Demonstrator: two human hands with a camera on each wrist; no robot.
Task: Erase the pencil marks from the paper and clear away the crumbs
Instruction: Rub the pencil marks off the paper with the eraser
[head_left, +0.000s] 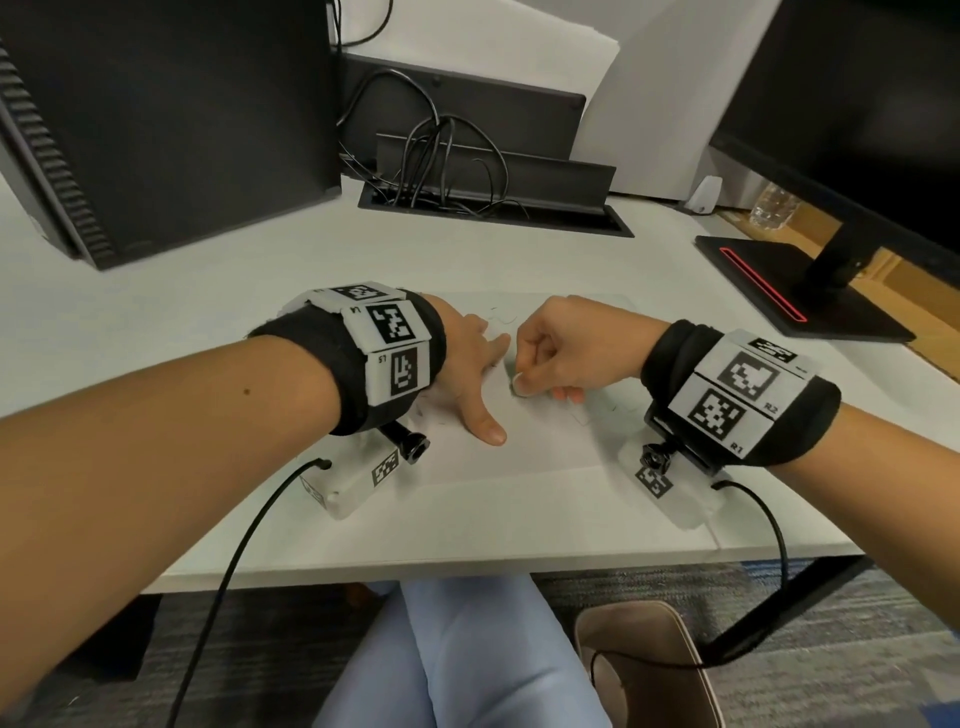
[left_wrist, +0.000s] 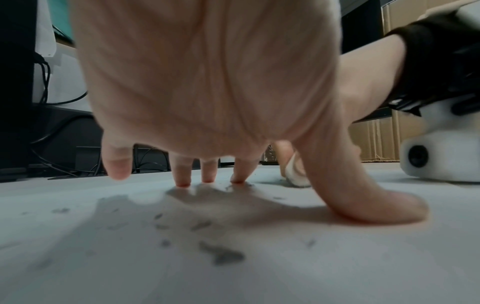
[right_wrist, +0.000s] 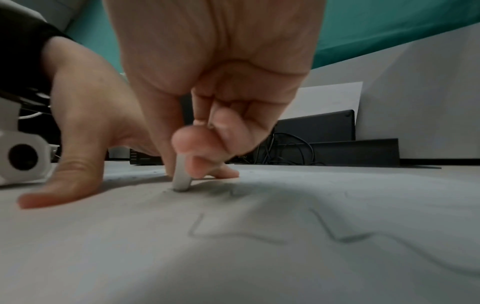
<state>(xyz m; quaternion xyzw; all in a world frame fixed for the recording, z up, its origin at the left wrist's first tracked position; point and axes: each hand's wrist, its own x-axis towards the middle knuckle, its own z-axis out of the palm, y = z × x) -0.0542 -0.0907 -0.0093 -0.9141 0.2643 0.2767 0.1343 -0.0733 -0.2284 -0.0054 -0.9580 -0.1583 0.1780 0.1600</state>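
A white sheet of paper lies on the white desk in front of me. My left hand presses flat on it, fingers and thumb spread. My right hand pinches a small white eraser between thumb and curled fingers, its tip touching the paper beside the left index finger. The eraser shows behind the left thumb too. Faint pencil lines run across the sheet near the right wrist. Dark eraser crumbs lie scattered under the left palm.
A black computer tower stands at the back left. A cable tray with black cords sits behind the paper. A monitor stand is at the right, a plastic bottle behind it. The desk's front edge is near my lap.
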